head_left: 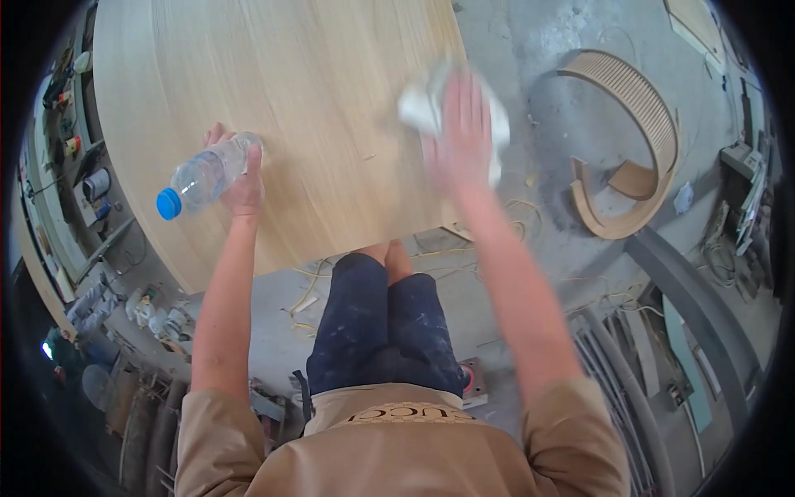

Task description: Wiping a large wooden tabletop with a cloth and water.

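My left hand (242,184) is wrapped round a clear plastic bottle (201,176) with a blue cap. The bottle lies tilted over the left part of a light wood-grain tabletop (323,116), its cap pointing to the lower left. At the tabletop's right edge, my right hand (464,137) presses on a white cloth (422,101). Both hand and cloth are smeared by motion. Part of the cloth sticks out past the edge on the right, and the palm hides its middle.
A curved, ribbed wooden piece (662,141) lies on the grey floor to the right. Yellow cords (315,286) run over the floor under the near edge. Grey curved panels (696,290) stand at the lower right. Tools and clutter (95,184) line the left side.
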A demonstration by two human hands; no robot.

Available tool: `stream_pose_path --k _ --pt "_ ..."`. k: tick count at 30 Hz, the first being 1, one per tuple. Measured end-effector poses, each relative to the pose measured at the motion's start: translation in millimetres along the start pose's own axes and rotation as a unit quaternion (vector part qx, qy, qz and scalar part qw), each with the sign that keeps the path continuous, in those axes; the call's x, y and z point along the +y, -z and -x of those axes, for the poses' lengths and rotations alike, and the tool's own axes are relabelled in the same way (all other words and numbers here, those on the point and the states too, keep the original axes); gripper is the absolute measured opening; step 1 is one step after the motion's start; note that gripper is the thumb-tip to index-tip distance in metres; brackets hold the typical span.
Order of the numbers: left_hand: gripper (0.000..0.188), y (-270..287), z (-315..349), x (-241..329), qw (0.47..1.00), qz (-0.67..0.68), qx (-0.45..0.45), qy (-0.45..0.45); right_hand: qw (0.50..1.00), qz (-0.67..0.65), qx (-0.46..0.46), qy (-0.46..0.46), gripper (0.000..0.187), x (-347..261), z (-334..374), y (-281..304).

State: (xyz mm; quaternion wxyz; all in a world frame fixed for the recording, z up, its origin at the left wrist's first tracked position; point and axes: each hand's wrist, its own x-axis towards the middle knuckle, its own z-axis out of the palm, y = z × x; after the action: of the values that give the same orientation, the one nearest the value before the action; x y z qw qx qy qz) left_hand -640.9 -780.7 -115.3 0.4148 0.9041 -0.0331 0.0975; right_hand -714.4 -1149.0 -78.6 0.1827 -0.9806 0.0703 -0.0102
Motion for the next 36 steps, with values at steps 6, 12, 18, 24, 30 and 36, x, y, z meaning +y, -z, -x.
stream_pose_path --k 6,12,18,24,30,36 --pt "0.058 -2 -6 13 0.995 -0.098 -0.015 -0.031 0.991 0.013 -0.114 -0.067 0.096 -5 115 27" --pt "0.06 -12 -9 17 0.994 -0.099 -0.018 -0.031 0.996 0.058 0.026 0.055 0.097 19 -108 -3" --pt "0.06 0 -4 13 0.991 -0.126 -0.023 -0.036 0.993 0.061 -0.061 0.083 0.099 -6 -54 4" --pt "0.061 -1 -9 19 0.986 -0.154 -0.04 -0.049 0.95 -0.011 -0.31 0.023 0.104 -38 149 30" --pt "0.063 -3 -12 14 0.986 -0.157 -0.035 -0.05 0.986 0.002 -0.055 0.159 0.094 -20 -95 -5" --pt "0.061 -5 -10 18 0.985 -0.16 -0.044 -0.044 0.992 -0.001 -0.071 0.108 0.094 -17 -121 -7"
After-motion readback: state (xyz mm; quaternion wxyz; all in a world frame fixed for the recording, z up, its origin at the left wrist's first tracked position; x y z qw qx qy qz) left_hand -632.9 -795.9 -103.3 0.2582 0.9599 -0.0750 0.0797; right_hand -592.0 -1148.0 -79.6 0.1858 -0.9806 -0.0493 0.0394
